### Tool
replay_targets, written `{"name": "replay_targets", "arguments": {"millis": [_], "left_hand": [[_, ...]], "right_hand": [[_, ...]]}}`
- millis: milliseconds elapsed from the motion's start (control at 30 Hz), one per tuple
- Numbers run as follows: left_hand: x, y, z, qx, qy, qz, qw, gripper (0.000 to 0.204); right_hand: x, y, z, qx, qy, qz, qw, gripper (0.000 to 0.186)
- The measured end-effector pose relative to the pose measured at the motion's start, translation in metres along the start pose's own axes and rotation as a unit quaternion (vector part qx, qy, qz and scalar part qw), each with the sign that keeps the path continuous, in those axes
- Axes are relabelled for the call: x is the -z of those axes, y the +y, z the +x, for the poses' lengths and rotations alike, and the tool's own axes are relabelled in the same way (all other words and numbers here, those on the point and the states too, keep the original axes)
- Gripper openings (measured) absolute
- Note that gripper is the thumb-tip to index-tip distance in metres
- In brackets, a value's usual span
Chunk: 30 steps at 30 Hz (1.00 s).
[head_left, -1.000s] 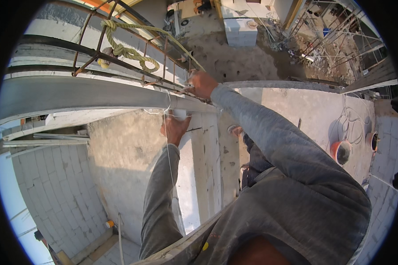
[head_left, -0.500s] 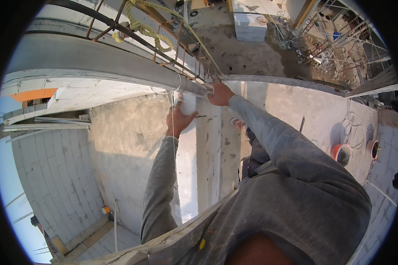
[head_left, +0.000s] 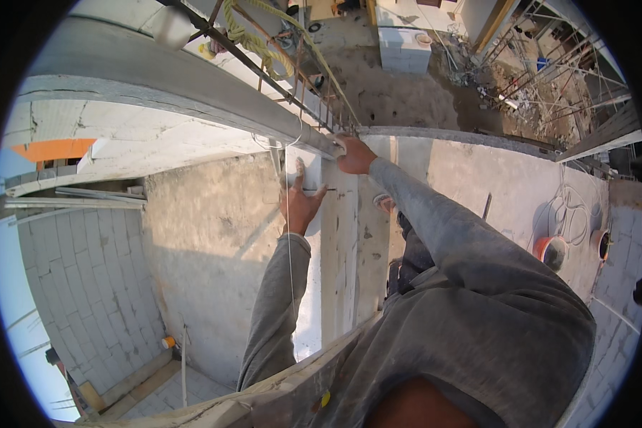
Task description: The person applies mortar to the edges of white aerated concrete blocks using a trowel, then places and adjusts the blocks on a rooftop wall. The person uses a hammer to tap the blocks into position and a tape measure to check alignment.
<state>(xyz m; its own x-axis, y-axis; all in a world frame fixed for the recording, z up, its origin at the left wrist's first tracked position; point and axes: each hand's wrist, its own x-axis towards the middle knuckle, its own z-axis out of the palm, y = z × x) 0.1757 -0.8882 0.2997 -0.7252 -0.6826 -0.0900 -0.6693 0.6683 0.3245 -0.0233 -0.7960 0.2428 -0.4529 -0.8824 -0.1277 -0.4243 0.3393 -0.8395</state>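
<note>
My left hand (head_left: 303, 205) is open, thumb and fingers apart, lying against the pale face of a narrow white wall or column (head_left: 308, 299). Close to its thumb a short dark nail or rod (head_left: 328, 190) shows on that face. My right hand (head_left: 355, 155) is closed at the right end of a long grey beam (head_left: 157, 75); its fingers curl round something small and light that I cannot make out. A thin white string (head_left: 290, 271) hangs down past my left hand and forearm. Near the beam's end a loop of thin wire (head_left: 299, 128) sticks out.
Rusty rebar (head_left: 314, 118) with a yellow rope (head_left: 271, 60) rises behind the beam. Far below are muddy ground (head_left: 406, 93) and scaffolding (head_left: 571, 93). A bucket (head_left: 551, 250) and coiled hose (head_left: 574, 214) lie at right; a grey block wall (head_left: 100, 292) stands at left.
My left hand has moved right and slightly down along the white face, its fingers still spread. The right hand stays at the beam's end. The view has shifted a little.
</note>
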Motion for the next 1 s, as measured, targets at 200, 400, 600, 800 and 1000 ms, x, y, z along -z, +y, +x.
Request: {"name": "replay_targets", "arguments": {"millis": [200,400,600,800,1000], "left_hand": [[0.000,-0.002,0.003,0.026,-0.038,-0.027,0.999,0.102],[0.005,0.005,0.002,0.043,-0.053,-0.040,0.997,0.102],[0.002,0.002,0.003,0.034,-0.035,-0.027,0.998,0.102],[0.007,0.005,0.002,0.047,-0.045,-0.026,0.998,0.099],[0.006,0.004,0.003,0.034,-0.030,-0.017,0.999,0.096]], "right_hand": [[0.024,0.004,0.027,-0.021,-0.081,0.059,0.995,0.067],[0.014,0.031,0.044,-0.044,-0.006,0.110,0.993,0.053],[0.005,0.074,0.100,0.063,-0.058,0.029,0.996,0.035],[-0.027,0.084,0.137,-0.014,-0.153,0.064,0.986,0.048],[-0.035,0.099,0.153,0.062,-0.139,-0.015,0.988,0.044]]}}
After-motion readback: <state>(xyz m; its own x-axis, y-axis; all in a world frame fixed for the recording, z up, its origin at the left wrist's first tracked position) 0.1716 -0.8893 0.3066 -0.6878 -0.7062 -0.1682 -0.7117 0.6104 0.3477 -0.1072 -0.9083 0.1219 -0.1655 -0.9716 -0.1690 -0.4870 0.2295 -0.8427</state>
